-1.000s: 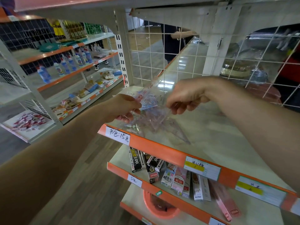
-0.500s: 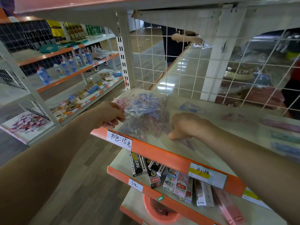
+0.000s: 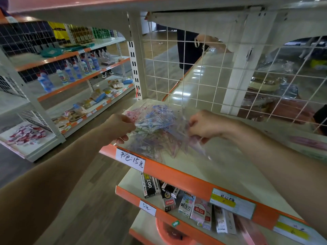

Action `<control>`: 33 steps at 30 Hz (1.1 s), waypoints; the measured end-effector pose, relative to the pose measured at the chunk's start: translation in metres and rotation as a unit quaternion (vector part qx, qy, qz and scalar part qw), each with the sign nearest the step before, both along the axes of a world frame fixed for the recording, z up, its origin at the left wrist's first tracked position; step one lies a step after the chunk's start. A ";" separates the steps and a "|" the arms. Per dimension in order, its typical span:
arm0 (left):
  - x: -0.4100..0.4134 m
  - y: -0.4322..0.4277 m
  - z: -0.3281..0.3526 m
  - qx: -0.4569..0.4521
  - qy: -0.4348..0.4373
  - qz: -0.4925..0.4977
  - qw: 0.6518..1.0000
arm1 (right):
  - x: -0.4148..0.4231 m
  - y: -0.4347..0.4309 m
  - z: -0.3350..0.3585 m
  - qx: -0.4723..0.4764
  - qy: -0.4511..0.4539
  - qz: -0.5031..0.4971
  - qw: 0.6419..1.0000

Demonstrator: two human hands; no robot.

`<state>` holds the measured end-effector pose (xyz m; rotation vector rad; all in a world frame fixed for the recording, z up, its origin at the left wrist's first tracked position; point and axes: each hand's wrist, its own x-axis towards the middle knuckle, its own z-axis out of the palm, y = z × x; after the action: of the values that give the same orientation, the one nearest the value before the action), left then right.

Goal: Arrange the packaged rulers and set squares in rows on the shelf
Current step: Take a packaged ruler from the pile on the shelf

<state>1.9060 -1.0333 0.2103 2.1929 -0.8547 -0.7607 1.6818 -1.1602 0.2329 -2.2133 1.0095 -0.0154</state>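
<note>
My left hand (image 3: pixel 120 129) grips the 9 o'clock edge of a heap of clear packaged rulers and set squares (image 3: pixel 157 128) on the shelf (image 3: pixel 208 168). My right hand (image 3: pixel 205 126), fingers curled, pinches a packet at 3 o'clock. A handwritten price label (image 3: pixel 131 160) sits at 7 o'clock.

Shelf deck (image 3: pixel 203 167) lies bare right of the packet heap (image 3: pixel 155 128) at its left end, open from the front; wire grid (image 3: pixel 194 71) closes the rear, upper shelf (image 3: pixel 79 16) caps overhead, upright post (image 3: pixel 137 59) blocks left-rear corner.
</note>
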 end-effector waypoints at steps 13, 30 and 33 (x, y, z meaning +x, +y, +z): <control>-0.002 0.000 -0.006 0.010 0.037 -0.013 0.999 | 0.031 -0.001 -0.022 -0.085 0.126 0.029 0.988; -0.083 -0.040 0.046 -0.042 -0.042 -0.233 0.971 | -0.056 -0.035 0.030 0.100 -0.276 -0.101 0.950; -0.106 -0.060 0.050 -0.054 -0.067 -0.254 0.963 | -0.098 -0.046 0.037 0.081 -0.290 -0.144 0.943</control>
<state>1.8001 -1.0932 0.2601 1.9602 -1.5262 -0.7804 1.5840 -1.2062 0.2695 -1.7319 0.9384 -0.6546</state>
